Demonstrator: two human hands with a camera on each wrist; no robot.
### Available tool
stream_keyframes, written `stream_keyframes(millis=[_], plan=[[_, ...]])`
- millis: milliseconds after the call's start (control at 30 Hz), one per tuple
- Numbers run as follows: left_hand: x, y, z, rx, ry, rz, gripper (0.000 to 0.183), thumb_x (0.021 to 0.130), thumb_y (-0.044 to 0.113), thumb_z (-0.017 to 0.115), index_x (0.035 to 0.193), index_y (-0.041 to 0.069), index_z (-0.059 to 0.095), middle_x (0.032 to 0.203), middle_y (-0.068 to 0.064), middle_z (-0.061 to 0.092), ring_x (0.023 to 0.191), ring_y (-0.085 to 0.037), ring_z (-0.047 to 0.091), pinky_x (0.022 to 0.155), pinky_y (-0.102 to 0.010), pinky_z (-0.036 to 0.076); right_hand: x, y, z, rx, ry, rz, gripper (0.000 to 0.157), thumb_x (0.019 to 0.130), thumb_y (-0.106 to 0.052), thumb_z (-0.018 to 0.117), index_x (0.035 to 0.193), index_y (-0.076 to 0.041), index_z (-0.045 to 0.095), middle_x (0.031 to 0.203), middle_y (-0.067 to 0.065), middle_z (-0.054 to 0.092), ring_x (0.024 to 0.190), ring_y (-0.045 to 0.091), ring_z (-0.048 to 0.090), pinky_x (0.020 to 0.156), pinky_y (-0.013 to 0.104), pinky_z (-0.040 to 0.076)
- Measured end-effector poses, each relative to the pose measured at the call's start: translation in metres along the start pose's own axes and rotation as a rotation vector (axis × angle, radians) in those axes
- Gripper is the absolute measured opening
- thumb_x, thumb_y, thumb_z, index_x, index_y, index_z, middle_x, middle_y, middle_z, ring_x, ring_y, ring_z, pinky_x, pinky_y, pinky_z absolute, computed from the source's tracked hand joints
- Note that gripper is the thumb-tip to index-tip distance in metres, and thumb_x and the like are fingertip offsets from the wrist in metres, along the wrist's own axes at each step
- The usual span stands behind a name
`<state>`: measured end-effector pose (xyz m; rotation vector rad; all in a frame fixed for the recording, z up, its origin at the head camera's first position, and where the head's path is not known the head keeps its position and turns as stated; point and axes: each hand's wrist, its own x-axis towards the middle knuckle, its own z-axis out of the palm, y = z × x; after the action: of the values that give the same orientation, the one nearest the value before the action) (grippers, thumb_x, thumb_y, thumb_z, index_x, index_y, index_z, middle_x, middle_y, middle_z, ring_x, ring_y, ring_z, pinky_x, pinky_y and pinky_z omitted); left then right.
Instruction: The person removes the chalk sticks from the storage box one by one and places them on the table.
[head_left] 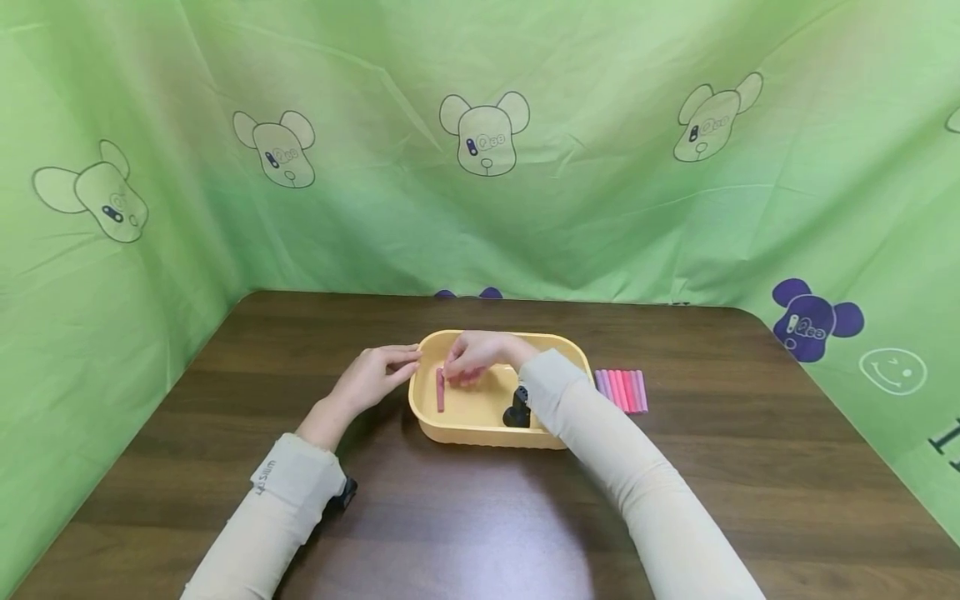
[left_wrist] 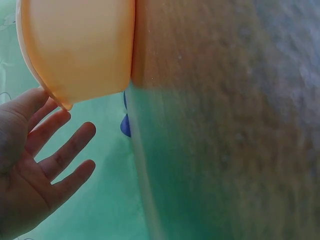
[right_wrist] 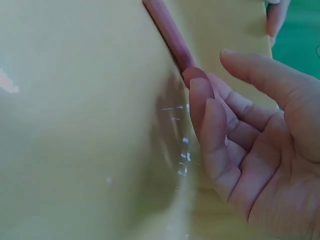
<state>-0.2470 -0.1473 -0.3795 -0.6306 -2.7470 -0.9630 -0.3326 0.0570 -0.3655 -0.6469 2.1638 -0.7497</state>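
A yellow plastic basin (head_left: pixel 495 435) sits on the wooden table. Inside it near the left end lies a dark pink stick (head_left: pixel 440 392), which looks like a clay stick. My right hand (head_left: pixel 476 354) reaches into the basin, and its fingertips touch one end of this stick (right_wrist: pixel 172 37). In the right wrist view the thumb stands apart from the bent fingers. At the basin's left rim rests my left hand (head_left: pixel 375 377). Its thumb and forefinger touch the rim (left_wrist: pixel 30 62), while the other fingers spread loosely away from it.
Just right of the basin, several purple and pink sticks (head_left: pixel 622 391) lie side by side in a row. Green printed cloth (head_left: pixel 480 233) hangs behind the table (head_left: pixel 450 517) and along its sides. A black wrist camera (head_left: pixel 517 408) on the right wrist overhangs the basin.
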Motion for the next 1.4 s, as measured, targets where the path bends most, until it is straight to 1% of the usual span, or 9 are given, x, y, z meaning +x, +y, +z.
stream_keyframes(millis=[133,267,400,500,633,733,1000,1267,1400], plan=[[0.0,0.0,0.0,0.002,-0.001,0.003,0.031,0.089,0.02,0.063,0.117,0.006,0.066,0.125,-0.011,0.062,0.12,-0.028,0.057,0.101,-0.043,0.045,0.003,0.001,0.003,0.016,0.011,0.036,0.019,0.09,-0.017,0.06,0.094,0.0,0.066,0.072,-0.004,0.065,0.059,0.004,0.058,0.055,0.014,0.048],[0.001,0.001,0.0,0.001,-0.004,-0.003,0.032,0.089,0.021,0.063,0.117,0.006,0.066,0.126,-0.011,0.062,0.12,-0.027,0.057,0.102,-0.043,0.045,0.004,0.0,0.006,0.028,0.015,0.05,0.02,0.09,-0.018,0.061,0.09,0.0,0.067,0.067,-0.004,0.064,0.056,0.003,0.056,0.052,0.013,0.046],[0.001,0.001,0.0,-0.001,-0.007,-0.007,0.032,0.089,0.02,0.063,0.117,0.006,0.066,0.126,-0.011,0.062,0.12,-0.027,0.056,0.102,-0.043,0.045,0.005,-0.002,0.008,0.016,0.017,0.055,0.024,0.091,-0.022,0.06,0.093,0.0,0.069,0.063,-0.005,0.063,0.054,0.002,0.055,0.049,0.012,0.043],[0.001,0.001,0.0,0.001,-0.007,-0.006,0.032,0.089,0.02,0.063,0.118,0.006,0.066,0.126,-0.011,0.062,0.12,-0.027,0.056,0.102,-0.043,0.045,0.006,-0.003,0.009,-0.005,0.023,0.057,0.027,0.091,-0.026,0.06,0.092,-0.002,0.072,0.061,-0.006,0.062,0.051,0.002,0.053,0.047,0.012,0.042],[0.001,0.001,0.0,0.003,-0.005,-0.012,0.032,0.09,0.02,0.062,0.118,0.006,0.066,0.126,-0.011,0.062,0.12,-0.027,0.056,0.101,-0.043,0.045,0.008,-0.005,0.012,-0.021,0.047,0.067,0.03,0.089,-0.03,0.063,0.081,-0.003,0.073,0.057,-0.004,0.063,0.047,0.002,0.052,0.045,0.012,0.041],[0.001,0.002,-0.001,-0.001,-0.008,-0.021,0.032,0.09,0.02,0.062,0.118,0.006,0.065,0.126,-0.011,0.062,0.121,-0.027,0.056,0.102,-0.043,0.045,0.008,-0.007,0.014,-0.008,0.068,0.084,0.031,0.087,-0.031,0.065,0.074,-0.004,0.072,0.055,-0.003,0.062,0.046,0.003,0.053,0.043,0.013,0.04],[0.001,0.002,0.0,0.001,-0.003,-0.019,0.031,0.09,0.02,0.062,0.117,0.006,0.066,0.126,-0.01,0.062,0.121,-0.027,0.056,0.103,-0.043,0.044,0.011,-0.009,0.02,0.008,0.131,0.118,0.032,0.084,-0.031,0.069,0.063,-0.006,0.068,0.051,-0.002,0.06,0.043,0.005,0.052,0.042,0.015,0.041],[0.001,0.001,0.0,0.004,0.003,-0.014,0.031,0.09,0.02,0.062,0.117,0.007,0.066,0.126,-0.01,0.062,0.121,-0.027,0.056,0.102,-0.042,0.044,0.011,-0.011,0.02,0.002,0.134,0.107,0.028,0.085,-0.023,0.067,0.063,-0.007,0.068,0.05,-0.002,0.06,0.043,0.004,0.052,0.041,0.013,0.039],[0.0,0.001,0.0,0.003,0.0,-0.016,0.031,0.09,0.021,0.062,0.118,0.007,0.066,0.126,-0.01,0.062,0.121,-0.027,0.056,0.102,-0.043,0.044,0.01,-0.009,0.018,-0.002,0.094,0.088,0.026,0.086,-0.022,0.064,0.067,-0.006,0.071,0.052,-0.002,0.062,0.044,0.004,0.052,0.041,0.013,0.038]])
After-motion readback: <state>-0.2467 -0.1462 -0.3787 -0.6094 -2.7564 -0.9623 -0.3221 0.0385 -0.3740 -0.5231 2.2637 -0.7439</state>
